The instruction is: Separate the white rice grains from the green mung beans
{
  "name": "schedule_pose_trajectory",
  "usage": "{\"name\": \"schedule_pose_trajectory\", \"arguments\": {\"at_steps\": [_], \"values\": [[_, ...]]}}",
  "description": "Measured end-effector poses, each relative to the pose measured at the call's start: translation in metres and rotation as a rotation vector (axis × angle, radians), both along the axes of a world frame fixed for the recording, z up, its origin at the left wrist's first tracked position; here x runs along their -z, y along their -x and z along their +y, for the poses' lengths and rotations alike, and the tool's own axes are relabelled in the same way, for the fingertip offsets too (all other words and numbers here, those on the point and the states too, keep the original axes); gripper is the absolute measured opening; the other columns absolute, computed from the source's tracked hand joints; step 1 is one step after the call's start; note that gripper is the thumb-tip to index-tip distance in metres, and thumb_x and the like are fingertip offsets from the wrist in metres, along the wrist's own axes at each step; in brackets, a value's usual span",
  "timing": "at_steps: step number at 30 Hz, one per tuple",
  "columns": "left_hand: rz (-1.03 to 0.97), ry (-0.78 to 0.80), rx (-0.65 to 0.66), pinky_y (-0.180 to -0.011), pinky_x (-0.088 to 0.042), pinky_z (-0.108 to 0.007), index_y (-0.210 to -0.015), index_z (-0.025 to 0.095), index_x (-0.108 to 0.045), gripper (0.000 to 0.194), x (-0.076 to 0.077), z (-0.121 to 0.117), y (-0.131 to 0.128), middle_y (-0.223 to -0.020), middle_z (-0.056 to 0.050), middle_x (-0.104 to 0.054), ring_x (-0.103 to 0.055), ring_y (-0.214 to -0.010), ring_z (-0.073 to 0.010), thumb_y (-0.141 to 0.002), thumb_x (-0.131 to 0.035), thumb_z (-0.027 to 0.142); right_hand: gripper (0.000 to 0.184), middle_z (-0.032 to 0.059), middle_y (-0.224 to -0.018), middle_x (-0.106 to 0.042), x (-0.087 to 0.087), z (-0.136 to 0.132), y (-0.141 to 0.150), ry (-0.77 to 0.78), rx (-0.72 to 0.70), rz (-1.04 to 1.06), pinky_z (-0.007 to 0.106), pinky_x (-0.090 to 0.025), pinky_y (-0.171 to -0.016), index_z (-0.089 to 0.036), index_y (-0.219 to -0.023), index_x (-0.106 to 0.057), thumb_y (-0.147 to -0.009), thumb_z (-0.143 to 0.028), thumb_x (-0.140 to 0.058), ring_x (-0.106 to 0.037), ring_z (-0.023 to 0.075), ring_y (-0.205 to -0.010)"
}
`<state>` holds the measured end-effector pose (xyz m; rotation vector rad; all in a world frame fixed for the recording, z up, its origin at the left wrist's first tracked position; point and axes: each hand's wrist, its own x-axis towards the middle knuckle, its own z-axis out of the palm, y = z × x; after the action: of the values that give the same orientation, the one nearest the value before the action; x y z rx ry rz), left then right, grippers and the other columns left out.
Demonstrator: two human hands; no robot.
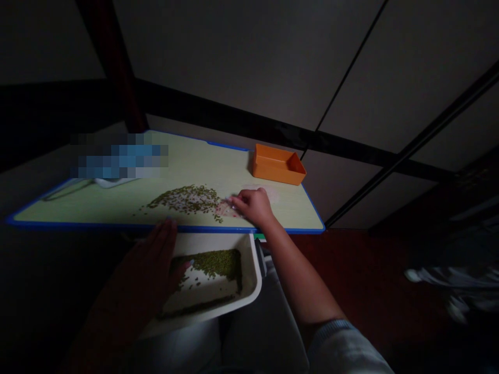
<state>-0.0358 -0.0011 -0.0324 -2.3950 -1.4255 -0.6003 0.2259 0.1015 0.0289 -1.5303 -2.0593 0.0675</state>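
Observation:
A loose heap of small green seed-like pieces (189, 199) is spread on a pale yellow-green tabletop (234, 166) with a blue edge. At the heap's right side, my right hand (252, 205) rests on the table with thumb and fingers pinched together. Whatever lies between those fingertips is too small to make out. A reddish printed patch (229, 209) shows beside them. My left hand (161, 252), in shadow, has its fingers stretched out near the table's front edge, above a white tray (255, 280). More green pieces (218, 265) lie inside that tray, mostly toward its far right corner.
An orange rectangular box (278, 166) stands at the table's back right. On the left, a blurred-out blue item (120, 161) sits on the table near a thin cable (66, 192). Behind the table rises a panelled wall (234, 67). My lap is beneath the tray.

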Motion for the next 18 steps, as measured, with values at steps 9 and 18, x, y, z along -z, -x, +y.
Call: {"name": "schedule_pose_trajectory", "arguments": {"at_steps": [9, 18], "values": [[-0.021, 0.03, 0.01, -0.101, -0.046, -0.064, -0.151, 0.006, -0.009, 0.083, -0.0018, 0.0014, -0.0005, -0.153, -0.027, -0.035, -0.039, -0.139, -0.0424, -0.086, -0.035, 0.052, 0.036, -0.0033, -0.058, -0.06, -0.0004, -0.0007, -0.0009, 0.018, -0.053, -0.006, 0.027, -0.028, -0.078, -0.017, -0.067, -0.066, -0.089, -0.045, -0.063, -0.05, 0.0102, -0.058], [-0.03, 0.047, -0.008, -0.104, -0.044, -0.063, -0.151, 0.008, -0.011, 0.082, -0.0026, 0.0002, -0.0017, -0.153, -0.024, -0.036, -0.039, -0.14, -0.041, -0.086, -0.036, 0.051, 0.041, -0.0034, -0.059, -0.059, -0.0001, -0.0026, -0.0018, 0.028, -0.104, -0.008, 0.026, -0.028, -0.079, -0.017, -0.066, -0.065, -0.089, -0.051, -0.061, -0.052, 0.0102, -0.059]]}}
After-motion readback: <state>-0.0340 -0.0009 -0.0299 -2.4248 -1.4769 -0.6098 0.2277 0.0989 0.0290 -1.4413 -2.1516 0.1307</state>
